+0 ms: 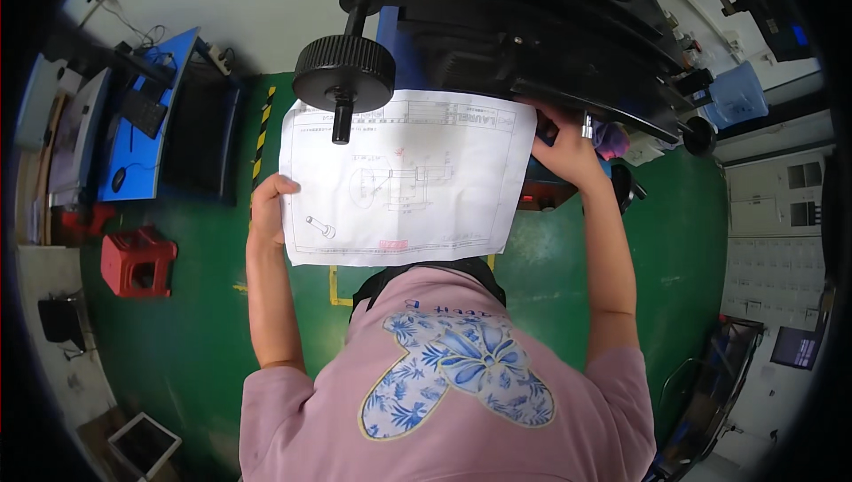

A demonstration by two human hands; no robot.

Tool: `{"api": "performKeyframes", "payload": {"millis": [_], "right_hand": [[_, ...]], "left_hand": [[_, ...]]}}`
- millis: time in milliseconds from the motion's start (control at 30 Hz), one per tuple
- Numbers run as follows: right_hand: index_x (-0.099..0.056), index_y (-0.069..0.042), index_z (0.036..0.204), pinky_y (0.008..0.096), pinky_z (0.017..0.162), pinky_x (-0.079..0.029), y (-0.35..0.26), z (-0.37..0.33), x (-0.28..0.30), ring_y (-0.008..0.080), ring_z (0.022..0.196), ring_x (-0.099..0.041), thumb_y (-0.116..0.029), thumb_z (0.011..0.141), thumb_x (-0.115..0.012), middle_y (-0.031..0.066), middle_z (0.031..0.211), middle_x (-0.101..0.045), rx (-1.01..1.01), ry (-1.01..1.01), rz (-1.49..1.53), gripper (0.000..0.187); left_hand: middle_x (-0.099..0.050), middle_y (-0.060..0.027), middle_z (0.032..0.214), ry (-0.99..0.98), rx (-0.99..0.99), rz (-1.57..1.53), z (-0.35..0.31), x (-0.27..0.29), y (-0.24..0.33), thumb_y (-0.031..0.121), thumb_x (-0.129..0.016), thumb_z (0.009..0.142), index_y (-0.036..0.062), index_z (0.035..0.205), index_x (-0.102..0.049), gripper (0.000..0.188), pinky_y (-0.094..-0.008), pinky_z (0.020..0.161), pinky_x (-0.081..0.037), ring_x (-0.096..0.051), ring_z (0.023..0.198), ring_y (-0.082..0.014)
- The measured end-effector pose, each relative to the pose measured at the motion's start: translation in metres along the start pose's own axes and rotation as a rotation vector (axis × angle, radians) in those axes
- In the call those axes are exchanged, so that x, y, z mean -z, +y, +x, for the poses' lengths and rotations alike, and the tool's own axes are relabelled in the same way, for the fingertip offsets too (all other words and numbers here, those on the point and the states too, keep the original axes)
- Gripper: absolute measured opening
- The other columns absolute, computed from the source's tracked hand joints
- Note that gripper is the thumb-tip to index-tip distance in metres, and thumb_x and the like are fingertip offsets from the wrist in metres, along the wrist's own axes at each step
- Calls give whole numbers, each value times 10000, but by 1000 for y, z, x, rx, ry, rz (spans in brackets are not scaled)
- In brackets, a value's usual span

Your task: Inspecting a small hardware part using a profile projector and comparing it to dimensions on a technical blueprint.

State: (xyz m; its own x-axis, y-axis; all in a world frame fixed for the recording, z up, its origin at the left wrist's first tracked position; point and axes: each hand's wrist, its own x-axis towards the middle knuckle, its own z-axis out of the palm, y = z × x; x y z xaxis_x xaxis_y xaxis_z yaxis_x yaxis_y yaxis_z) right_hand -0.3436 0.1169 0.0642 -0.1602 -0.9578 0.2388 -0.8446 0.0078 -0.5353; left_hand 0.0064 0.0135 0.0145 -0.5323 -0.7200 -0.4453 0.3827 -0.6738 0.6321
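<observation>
A large white sheet with a technical drawing (484,207) is spread out in front of my body, showing a bolt-like part in line views with small red marks. My left hand (272,207) pinches its left edge, thumb on the front and the other fingers mostly behind. At the upper right corner, my right hand (565,146) grips the sheet, its fingers partly hidden by the paper and the machine edge. A black knurled handwheel (344,69) with a crank handle overlaps the sheet's top left part.
A dark machine (532,65) stands just beyond the sheet. To the left are a blue desk (182,65) with a keyboard (142,115) and a red plastic stool (138,262). White cabinets (772,207) line the right side, near a blue translucent container (737,93). The floor (204,331) is green.
</observation>
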Motion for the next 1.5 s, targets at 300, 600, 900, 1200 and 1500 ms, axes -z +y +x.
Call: {"api": "performKeyframes", "payload": {"millis": [300, 600, 900, 1200, 1500], "right_hand": [[-550, -111, 937, 281, 547, -430, 8, 5, -12, 199, 574, -512, -170, 646, -582, 76, 721, -554, -150, 99, -22, 298], [-489, -35, 662, 183, 486, -345, -10, -137, -17, 77, 525, -428, -17, 633, -472, 10, 641, -479, -433, 275, 837, 38], [-421, -2, 1074, 274, 797, -357, -71, -150, -101, 165, 950, -452, -89, 731, -536, 95, 1027, -482, -706, -357, 1479, 372], [-490, 0, 964, 285, 712, -405, -83, -173, -64, 188, 809, -520, -10, 717, -510, 93, 885, -540, -316, 144, 1102, 247], [-488, -43, 842, 414, 501, -383, -83, -122, 22, 294, 611, -519, -64, 601, -466, 119, 647, -528, 567, -796, 11, 243]], "left_hand": [[-505, -267, 900, -49, -10, -67, -1, -6, 1, 110, -387, 574, -168, 1021, -352, 527, -352, 639, -500, -569, 731, -308], [-508, -235, 951, -5, 11, -149, -2, -4, -7, 104, -389, 562, -126, 1028, -403, 520, -361, 737, -454, -550, 802, -311], [-463, -217, 1046, -87, -25, -255, -23, -18, -54, 127, -387, 562, -97, 1104, -350, 588, -376, 830, -388, -494, 922, -313], [-436, -37, 652, 122, -148, -264, -92, 5, -150, 172, -419, 615, 41, 766, -436, 200, -210, 434, -318, -380, 492, -127], [-218, 17, 532, 251, -319, -151, -128, 25, -129, 207, -392, 720, 119, 595, -302, 178, -208, 383, -177, -206, 433, -78]]}}
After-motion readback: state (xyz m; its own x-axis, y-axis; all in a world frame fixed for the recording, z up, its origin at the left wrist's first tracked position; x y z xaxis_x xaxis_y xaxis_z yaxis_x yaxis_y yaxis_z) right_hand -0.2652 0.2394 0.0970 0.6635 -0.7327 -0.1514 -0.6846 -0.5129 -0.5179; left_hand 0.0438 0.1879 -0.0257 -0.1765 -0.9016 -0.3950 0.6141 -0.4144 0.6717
